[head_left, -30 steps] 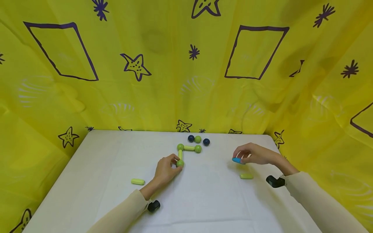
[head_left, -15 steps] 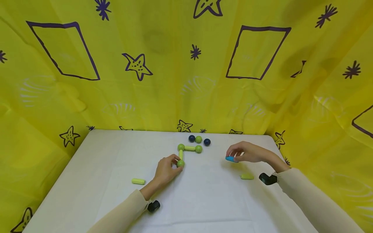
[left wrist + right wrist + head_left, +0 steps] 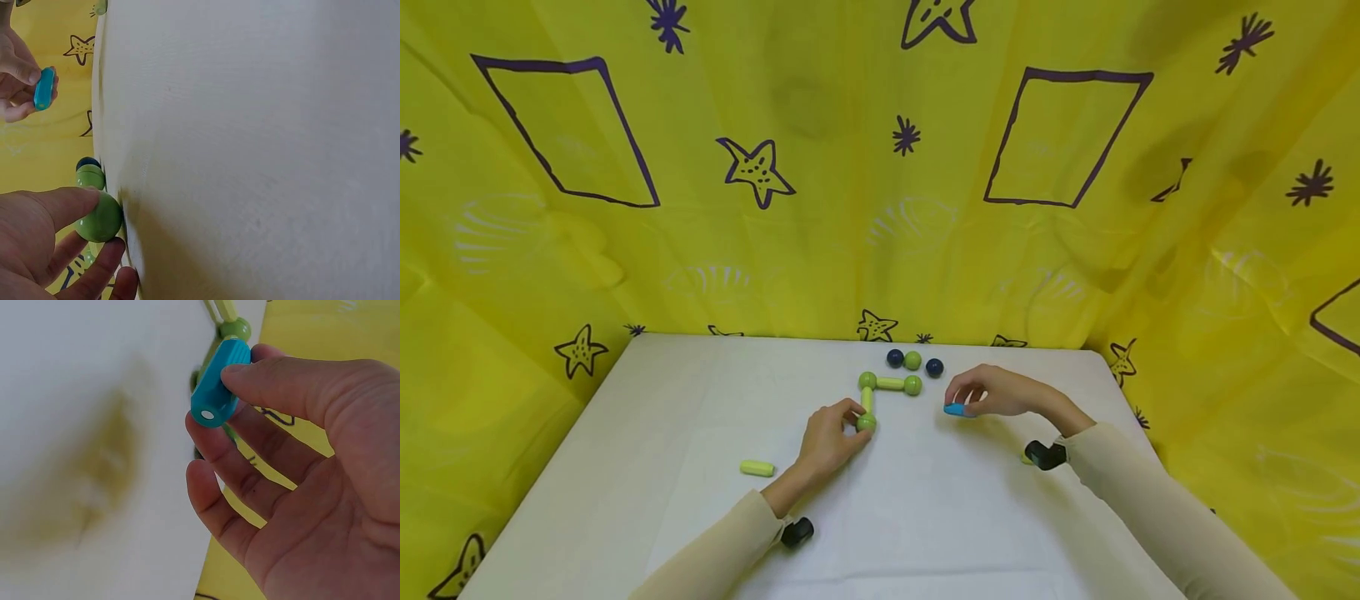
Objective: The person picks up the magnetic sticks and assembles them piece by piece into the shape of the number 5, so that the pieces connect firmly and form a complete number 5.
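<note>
One white table [image 3: 625,467], yellow patterned curtains [image 3: 820,167]

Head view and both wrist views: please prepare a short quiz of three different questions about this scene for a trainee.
1. True or false: the right hand pinches a blue rod.
2. Which thing does the left hand grip? A) a dark ball B) a green ball C) the loose green rod
3. Fill in: behind the green structure, one green ball lies between two ____ balls.

Key: 1. true. 2. B. 3. dark; they are the left dark ball and the right dark ball.
</note>
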A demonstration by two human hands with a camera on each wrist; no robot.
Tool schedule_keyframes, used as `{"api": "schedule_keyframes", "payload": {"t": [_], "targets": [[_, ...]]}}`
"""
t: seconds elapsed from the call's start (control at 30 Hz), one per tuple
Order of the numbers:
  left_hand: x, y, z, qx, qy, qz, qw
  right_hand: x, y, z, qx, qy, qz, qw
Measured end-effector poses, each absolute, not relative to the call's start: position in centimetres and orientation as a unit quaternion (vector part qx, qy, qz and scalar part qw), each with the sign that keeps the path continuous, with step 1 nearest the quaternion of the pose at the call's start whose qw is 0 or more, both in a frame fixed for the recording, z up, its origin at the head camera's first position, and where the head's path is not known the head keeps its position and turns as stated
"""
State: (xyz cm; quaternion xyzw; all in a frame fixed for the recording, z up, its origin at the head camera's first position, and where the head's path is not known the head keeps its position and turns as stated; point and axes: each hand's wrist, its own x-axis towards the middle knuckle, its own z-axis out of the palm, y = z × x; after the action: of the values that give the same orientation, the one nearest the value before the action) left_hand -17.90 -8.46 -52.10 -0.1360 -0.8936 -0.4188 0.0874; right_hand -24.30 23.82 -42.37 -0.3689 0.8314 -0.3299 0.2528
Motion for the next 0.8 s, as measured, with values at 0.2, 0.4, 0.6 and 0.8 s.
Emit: {"api": "schedule_keyframes", "payload": {"t": [0.2,0.4,0.6,0.8], "targets": [[-17.9,-8.5,-52.1,-0.125,-0.897,-0.417,0.079,-24.9,21.7,-43.3,-0.374,0.829,-0.329,0.255],[-18.0,-8.5,-52.2,-0.12,-0.901,-0.41,0.077,-25.4,19.4,-44.4,-0.364,0.829,-0.329,0.27],[-18.0,-8.5,-52.0,-0.119,-0.901,-0.41,0.073,-25.6,17.1,-45.0,-0.361,0.832,-0.314,0.28],[-18.0,-8.6,-52.2,-0.12,-0.899,-0.415,0.071,-25.9,15.5,-45.8,-0.377,0.827,-0.31,0.278]]}}
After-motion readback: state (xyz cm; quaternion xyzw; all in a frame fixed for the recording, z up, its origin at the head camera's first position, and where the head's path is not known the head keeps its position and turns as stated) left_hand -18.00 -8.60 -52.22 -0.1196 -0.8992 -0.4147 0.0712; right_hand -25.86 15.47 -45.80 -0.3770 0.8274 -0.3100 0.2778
